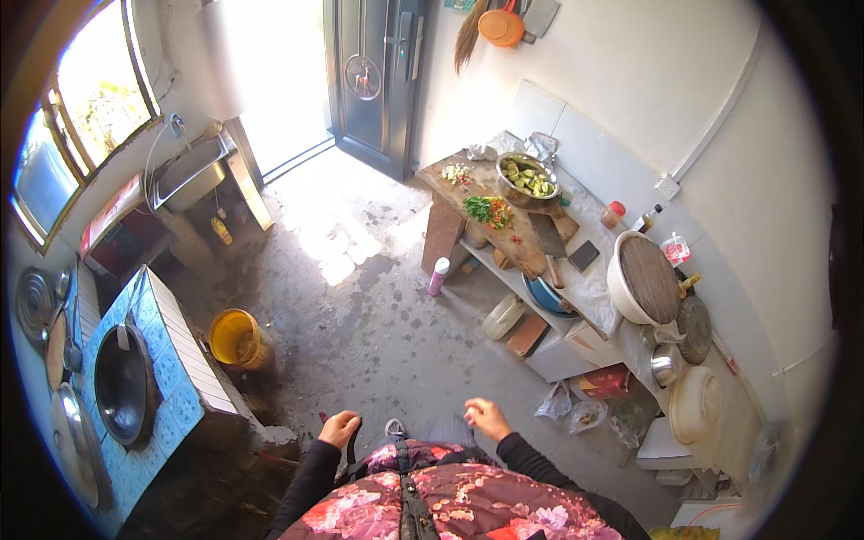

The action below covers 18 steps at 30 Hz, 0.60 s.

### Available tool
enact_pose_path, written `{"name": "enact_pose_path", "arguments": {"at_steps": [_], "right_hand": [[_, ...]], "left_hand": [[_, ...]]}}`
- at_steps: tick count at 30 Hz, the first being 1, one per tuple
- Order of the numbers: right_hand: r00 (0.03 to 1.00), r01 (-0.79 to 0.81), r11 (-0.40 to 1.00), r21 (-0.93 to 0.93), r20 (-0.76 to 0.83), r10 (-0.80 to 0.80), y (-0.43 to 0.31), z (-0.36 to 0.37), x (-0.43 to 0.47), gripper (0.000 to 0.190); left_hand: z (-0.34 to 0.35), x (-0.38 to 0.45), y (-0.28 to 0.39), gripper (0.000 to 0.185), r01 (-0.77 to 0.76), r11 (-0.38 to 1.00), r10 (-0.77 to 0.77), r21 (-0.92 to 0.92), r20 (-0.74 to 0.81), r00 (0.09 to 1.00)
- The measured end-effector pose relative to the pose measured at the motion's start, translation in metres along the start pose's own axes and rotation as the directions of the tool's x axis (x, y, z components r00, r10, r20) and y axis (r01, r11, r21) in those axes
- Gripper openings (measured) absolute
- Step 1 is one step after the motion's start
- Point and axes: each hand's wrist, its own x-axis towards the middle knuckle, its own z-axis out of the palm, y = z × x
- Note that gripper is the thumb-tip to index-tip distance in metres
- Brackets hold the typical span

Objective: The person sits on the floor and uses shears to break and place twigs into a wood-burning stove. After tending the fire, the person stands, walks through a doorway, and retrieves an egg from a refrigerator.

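At the lower middle, my left hand [339,428] is loosely curled beside a dark strap [352,439]; whether it grips the strap I cannot tell. My right hand [489,418] hangs over the floor in front of the floral jacket [472,493], its fingers half bent and nothing seen in it. Farther off, a wooden cutting board [459,182] carries chopped greens [478,208], chopped orange and red pieces [500,213] and pale chopped bits [455,174]. A cleaver [548,236] and a metal bowl of cut green vegetable [526,177] are on it too.
A tiled stove with a wok [123,385] stands at left, a yellow bucket [241,339] beside it. A pink bottle [439,277] is on the floor. The right counter bears a phone [584,256] and a white basket [624,280]. Beyond is an open door [371,81].
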Motion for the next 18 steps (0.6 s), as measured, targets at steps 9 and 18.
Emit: {"name": "enact_pose_path", "arguments": {"at_steps": [9,18], "right_hand": [[0.840,0.408,0.846,-0.344,-0.222,-0.496,-0.173,-0.079,0.224,0.015],[0.811,0.495,0.853,-0.165,-0.265,-0.522,-0.268,-0.173,0.547,0.016]], "left_hand": [[-0.016,0.157,0.070,0.030,0.068,0.966,-0.045,-0.250,0.095,0.994],[-0.077,0.297,0.113,0.024,0.173,0.918,-0.233,-0.357,-0.131,0.964]]}}
